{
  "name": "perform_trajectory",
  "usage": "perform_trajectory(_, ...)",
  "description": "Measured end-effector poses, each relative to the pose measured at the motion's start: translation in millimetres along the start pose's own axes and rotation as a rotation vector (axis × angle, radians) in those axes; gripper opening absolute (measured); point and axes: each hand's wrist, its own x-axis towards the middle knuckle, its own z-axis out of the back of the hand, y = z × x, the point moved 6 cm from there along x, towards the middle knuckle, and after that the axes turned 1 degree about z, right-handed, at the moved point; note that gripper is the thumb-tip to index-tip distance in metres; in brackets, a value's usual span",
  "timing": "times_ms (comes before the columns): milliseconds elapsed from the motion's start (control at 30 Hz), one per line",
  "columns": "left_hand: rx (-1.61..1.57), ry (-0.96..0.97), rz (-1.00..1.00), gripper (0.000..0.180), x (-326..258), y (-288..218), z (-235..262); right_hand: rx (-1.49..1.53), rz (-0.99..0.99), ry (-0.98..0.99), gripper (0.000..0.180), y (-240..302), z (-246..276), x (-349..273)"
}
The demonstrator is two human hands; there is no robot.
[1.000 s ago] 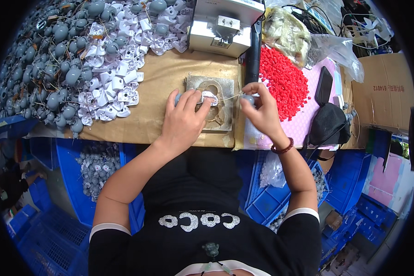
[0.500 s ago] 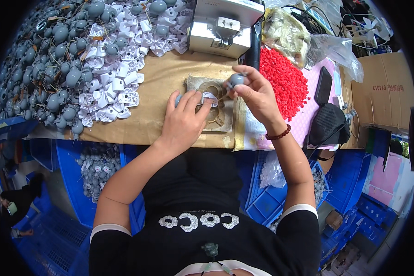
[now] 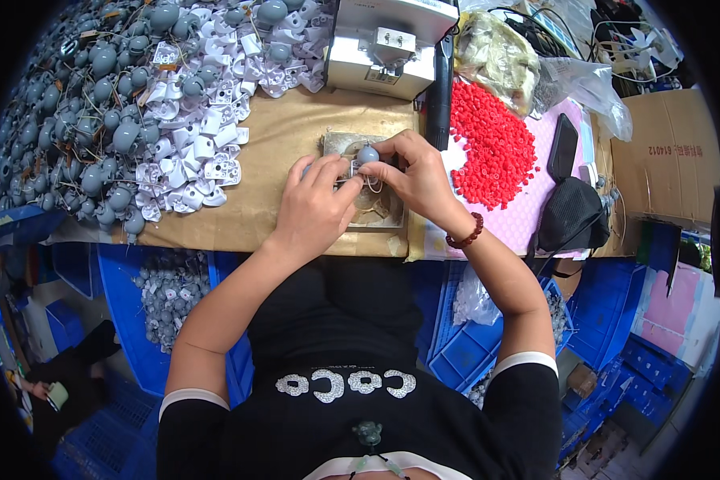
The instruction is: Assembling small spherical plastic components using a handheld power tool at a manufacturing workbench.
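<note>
My right hand [image 3: 421, 178] pinches a small grey ball-shaped part [image 3: 368, 154] between thumb and fingers. Thin wires [image 3: 374, 185] loop out below that part. Close beside it, the fingers of my left hand [image 3: 316, 204] are closed on a white plastic piece [image 3: 355, 170], mostly covered by fingertips. Both hands meet over a metal fixture plate [image 3: 390, 234] with a shaped recess, which lies on the brown-covered bench. Whether the ball sits in the white piece or only touches it, I cannot tell.
Heaps of grey ball parts [image 3: 92, 128] and white plastic pieces [image 3: 188, 160] cover the left side. A boxy machine [image 3: 392, 60] stands behind the fixture. Right of it lie small red parts [image 3: 496, 144], a black phone [image 3: 564, 146] and a black pouch [image 3: 574, 216]. Blue crates [image 3: 124, 320] stand below.
My right hand has moved left and down, bringing the grey ball part against the white piece in my left hand. At the lower left, another person has shifted.
</note>
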Motion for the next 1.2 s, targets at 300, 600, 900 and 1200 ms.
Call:
perform_trajectory(300, -0.115, 0.045, 0.1, 0.039, 27, 1, 5, 0.115, -0.191, 0.066, 0.04, -3, -1, -3)
perform_trajectory(600, -0.035, 0.084, 0.103, 0.035, 36, 1, 0, -0.533, -0.234, -0.238, 0.066, -69, 59, 51)
perform_trajectory(900, -0.085, 0.046, 0.12, 0.034, 33, 5, -1, 0.142, 0.098, -0.67, 0.072, -20, 109, 42)
perform_trajectory(1200, -0.127, 0.014, 0.143, 0.035, 35, 5, 0, 0.745, 0.335, -0.486, 0.03, 47, 120, 124)
